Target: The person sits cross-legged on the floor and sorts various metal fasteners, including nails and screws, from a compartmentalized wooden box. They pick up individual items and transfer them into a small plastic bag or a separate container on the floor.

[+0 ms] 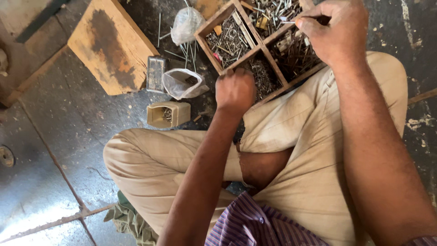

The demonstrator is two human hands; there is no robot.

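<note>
**A:** Right under our left hand [235,90] sits the wooden divided tray [264,45], all four compartments full of mixed nails and screws. That hand's balled into a fist at the near compartment; can't tell if it's got anything inside.

**B:** Yep, and our right hand [334,29] is pinching a thin nail [288,21] over the far compartments. Left of the fist: plastic bag [182,83], small beige box [168,114]. Looks barely started to us, loads left unpicked.

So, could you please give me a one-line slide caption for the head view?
Seated on the floor, right hand pinches a nail above a divided wooden box; left hand rests fisted.
</note>
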